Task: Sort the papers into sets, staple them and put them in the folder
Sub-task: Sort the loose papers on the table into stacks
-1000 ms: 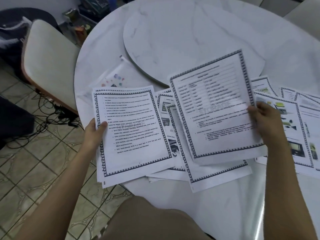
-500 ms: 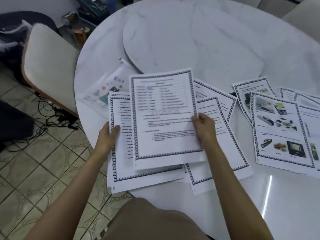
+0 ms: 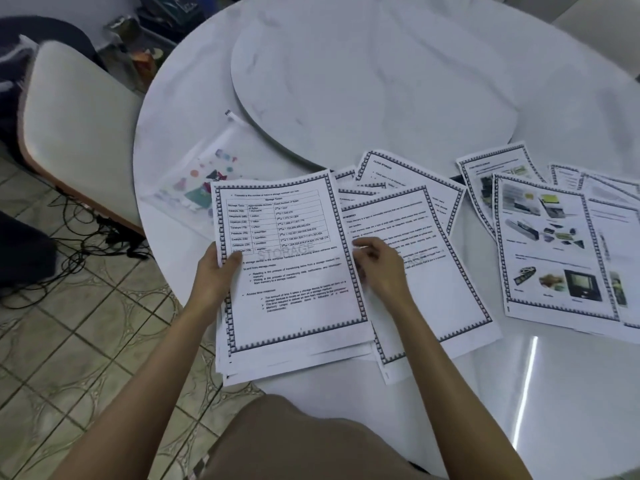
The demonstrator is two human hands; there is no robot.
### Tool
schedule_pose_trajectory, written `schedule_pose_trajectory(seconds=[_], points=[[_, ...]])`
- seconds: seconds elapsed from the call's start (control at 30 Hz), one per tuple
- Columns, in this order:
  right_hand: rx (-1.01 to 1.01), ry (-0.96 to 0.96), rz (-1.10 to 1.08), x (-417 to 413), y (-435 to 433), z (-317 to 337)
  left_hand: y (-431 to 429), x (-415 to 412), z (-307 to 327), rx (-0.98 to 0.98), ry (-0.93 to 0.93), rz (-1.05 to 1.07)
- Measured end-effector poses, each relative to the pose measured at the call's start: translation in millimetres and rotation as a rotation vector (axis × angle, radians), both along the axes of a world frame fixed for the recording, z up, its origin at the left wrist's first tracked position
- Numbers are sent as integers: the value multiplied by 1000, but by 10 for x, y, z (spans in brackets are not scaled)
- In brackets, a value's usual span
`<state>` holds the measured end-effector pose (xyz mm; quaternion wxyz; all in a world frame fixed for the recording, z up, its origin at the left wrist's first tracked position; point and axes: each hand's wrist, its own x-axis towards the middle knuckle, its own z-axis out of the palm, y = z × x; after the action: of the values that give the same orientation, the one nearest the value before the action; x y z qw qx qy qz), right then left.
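A stack of bordered printed sheets (image 3: 294, 271) lies at the near left rim of the round white table (image 3: 381, 98), its top page showing a table of storage terms. My left hand (image 3: 216, 275) grips the stack's left edge, thumb on top. My right hand (image 3: 379, 268) rests with loosely curled fingers at the stack's right edge, over a loose text sheet (image 3: 433, 271). More loose sheets (image 3: 408, 181) fan out behind it. Pages with colour photos (image 3: 550, 247) lie to the right. A clear plastic folder (image 3: 204, 174) with coloured print lies left of the stack. No stapler shows.
A raised round turntable (image 3: 363, 81) fills the table's middle. A cushioned chair (image 3: 76, 133) stands to the left over a tiled floor with black cables (image 3: 79, 251). Clutter sits on the floor beyond the table's far left edge.
The sheet my right hand carried over from the right now lies on top of the stack in my left hand. My right hand has let go and sits at its right edge.
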<state>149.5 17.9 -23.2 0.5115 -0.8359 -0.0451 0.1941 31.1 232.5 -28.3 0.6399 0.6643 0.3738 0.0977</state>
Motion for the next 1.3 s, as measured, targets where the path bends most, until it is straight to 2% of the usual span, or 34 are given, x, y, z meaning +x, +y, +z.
schedule_pose_trajectory(seconds=[0.1,0.27,0.47,0.73,0.83,1.03,1.3], points=[[-19,-74,-54,189,-301,82,1,8,-4,18,0,-6],[-313,-251,-116,456,-844,86,-10,48,42,41,-31,-23],[-653,-147,-151,525,-1074,-40,-14,73,35,78,-41,-68],[-731,-107,-135,601,-1086,-47,-24,87,32,88,-11,-93],[-703,-80,-165,644,-1105,-44,-25,87,27,95,-2,-89],[-408,-174,-229,641,-1238,119,-42,72,18,97,-10,-80],[-165,-243,-389,741,-1502,478,-95,26,34,88,-42,-63]])
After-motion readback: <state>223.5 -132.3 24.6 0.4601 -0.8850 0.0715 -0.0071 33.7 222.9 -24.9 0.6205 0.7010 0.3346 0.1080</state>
